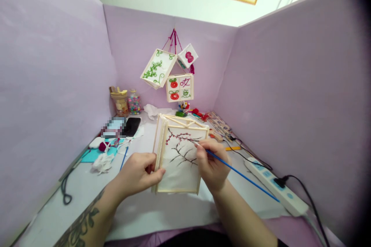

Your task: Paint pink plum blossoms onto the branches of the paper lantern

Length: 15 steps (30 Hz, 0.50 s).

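Observation:
A box-shaped lantern frame (179, 177) of pale wooden sticks with white panels stands tilted at the middle of the table. Its front panel shows dark painted branches with small pink-red blossoms on the upper one. My left hand (142, 171) grips the frame's left edge, thumb on the front. In my right hand (213, 164) is a thin blue brush (243, 176), pinched near its tip, which lies close to the upper branch at the panel's right side. Whether the tip touches the panel cannot be made out.
A white power strip (278, 187) with black cables lies at the right. Phones (132, 126), crumpled tissue (102, 162), another blue brush (124, 158) and jars (120, 104) are at the left. Decorated lanterns (159, 68) hang at the back between purple partitions (284, 65).

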Each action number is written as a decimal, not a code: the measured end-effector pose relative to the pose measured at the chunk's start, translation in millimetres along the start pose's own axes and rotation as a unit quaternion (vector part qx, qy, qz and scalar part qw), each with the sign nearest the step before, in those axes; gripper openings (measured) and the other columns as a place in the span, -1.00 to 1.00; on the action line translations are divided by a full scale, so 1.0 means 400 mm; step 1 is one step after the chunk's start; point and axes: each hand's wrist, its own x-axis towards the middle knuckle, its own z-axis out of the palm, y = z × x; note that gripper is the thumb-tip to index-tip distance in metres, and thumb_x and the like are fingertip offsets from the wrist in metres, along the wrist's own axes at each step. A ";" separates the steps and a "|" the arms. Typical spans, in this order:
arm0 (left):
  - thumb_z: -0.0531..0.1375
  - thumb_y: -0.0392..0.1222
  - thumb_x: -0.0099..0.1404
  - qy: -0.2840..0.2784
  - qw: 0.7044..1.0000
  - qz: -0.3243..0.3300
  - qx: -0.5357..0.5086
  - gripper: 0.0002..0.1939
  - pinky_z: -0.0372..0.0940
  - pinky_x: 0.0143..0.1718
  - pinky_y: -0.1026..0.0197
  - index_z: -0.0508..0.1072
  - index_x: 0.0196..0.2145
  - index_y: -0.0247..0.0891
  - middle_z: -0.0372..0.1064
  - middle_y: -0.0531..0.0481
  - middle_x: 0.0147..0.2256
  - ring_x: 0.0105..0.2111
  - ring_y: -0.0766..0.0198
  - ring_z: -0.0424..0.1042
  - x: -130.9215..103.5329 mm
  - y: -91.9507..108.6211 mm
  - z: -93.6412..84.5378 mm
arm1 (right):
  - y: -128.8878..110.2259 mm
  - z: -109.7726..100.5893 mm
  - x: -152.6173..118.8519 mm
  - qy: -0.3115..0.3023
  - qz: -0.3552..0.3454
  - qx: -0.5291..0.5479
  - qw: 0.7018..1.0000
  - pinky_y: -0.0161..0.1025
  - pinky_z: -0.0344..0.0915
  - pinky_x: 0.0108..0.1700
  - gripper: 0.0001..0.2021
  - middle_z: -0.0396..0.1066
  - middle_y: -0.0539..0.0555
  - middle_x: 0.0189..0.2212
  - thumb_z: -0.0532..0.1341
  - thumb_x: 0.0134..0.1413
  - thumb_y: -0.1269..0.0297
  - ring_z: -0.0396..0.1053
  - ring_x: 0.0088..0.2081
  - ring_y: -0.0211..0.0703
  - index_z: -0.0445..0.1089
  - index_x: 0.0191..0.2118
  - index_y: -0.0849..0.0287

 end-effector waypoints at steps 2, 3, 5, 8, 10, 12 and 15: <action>0.16 -0.12 0.20 0.000 1.000 0.000 0.000 -0.67 0.05 -0.60 0.38 0.18 -0.64 -0.22 0.14 0.16 -0.67 -0.66 0.43 0.16 0.001 0.001 0.000 | 0.002 0.000 -0.001 -0.001 -0.002 -0.005 1.000 -0.26 0.45 -0.35 -0.84 0.47 -0.04 -0.42 0.21 0.14 0.51 0.49 -0.39 -0.22 0.38 -0.24 0.07; 0.15 -0.12 0.20 -0.001 1.000 0.000 -0.001 -0.68 0.05 -0.60 0.38 0.18 -0.64 -0.22 0.14 0.16 -0.67 -0.66 0.43 0.16 0.001 0.001 -0.001 | 0.002 0.000 -0.001 -0.002 -0.002 -0.008 1.000 -0.26 0.45 -0.36 -0.84 0.47 -0.03 -0.42 0.21 0.14 0.51 0.49 -0.40 -0.22 0.38 -0.24 0.07; 0.15 -0.12 0.20 -0.001 1.000 0.001 -0.001 -0.68 0.05 -0.60 0.38 0.18 -0.64 -0.22 0.14 0.16 -0.67 -0.66 0.43 0.16 0.002 0.003 -0.002 | 0.003 0.000 -0.001 -0.003 -0.001 -0.011 1.000 -0.26 0.45 -0.36 -0.84 0.48 -0.03 -0.42 0.21 0.13 0.50 0.49 -0.40 -0.21 0.39 -0.24 0.07; 0.15 -0.12 0.20 -0.002 1.000 0.001 -0.002 -0.67 0.05 -0.60 0.38 0.17 -0.64 -0.22 0.14 0.16 -0.67 -0.66 0.43 0.16 0.002 0.005 -0.003 | 0.003 0.001 -0.001 -0.002 0.000 -0.009 1.000 -0.27 0.44 -0.35 -0.83 0.48 -0.04 -0.42 0.22 0.13 0.51 0.48 -0.40 -0.22 0.40 -0.23 0.07; 0.16 -0.13 0.20 0.000 1.000 0.002 -0.002 -0.67 0.05 -0.60 0.38 0.16 -0.64 -0.22 0.13 0.16 -0.67 -0.66 0.43 0.15 0.001 0.005 -0.002 | 0.003 0.002 0.000 -0.003 -0.002 -0.010 1.000 -0.28 0.44 -0.35 -0.83 0.47 -0.04 -0.42 0.22 0.13 0.51 0.48 -0.40 -0.23 0.40 -0.23 0.07; 0.16 -0.13 0.20 0.002 1.000 0.003 -0.002 -0.67 0.04 -0.60 0.38 0.16 -0.64 -0.22 0.13 0.17 -0.67 -0.66 0.43 0.15 0.001 0.003 0.000 | 0.004 0.002 0.000 -0.005 -0.004 -0.013 1.000 -0.28 0.43 -0.35 -0.82 0.47 -0.03 -0.42 0.21 0.13 0.51 0.47 -0.40 -0.23 0.40 -0.22 0.07; 0.16 -0.13 0.20 0.002 1.000 0.002 -0.002 -0.67 0.04 -0.60 0.38 0.17 -0.64 -0.22 0.14 0.17 -0.67 -0.66 0.43 0.15 0.001 0.001 0.002 | 0.004 0.001 0.000 -0.007 -0.003 -0.021 1.000 -0.28 0.43 -0.35 -0.83 0.47 -0.04 -0.42 0.21 0.13 0.51 0.47 -0.41 -0.23 0.40 -0.22 0.07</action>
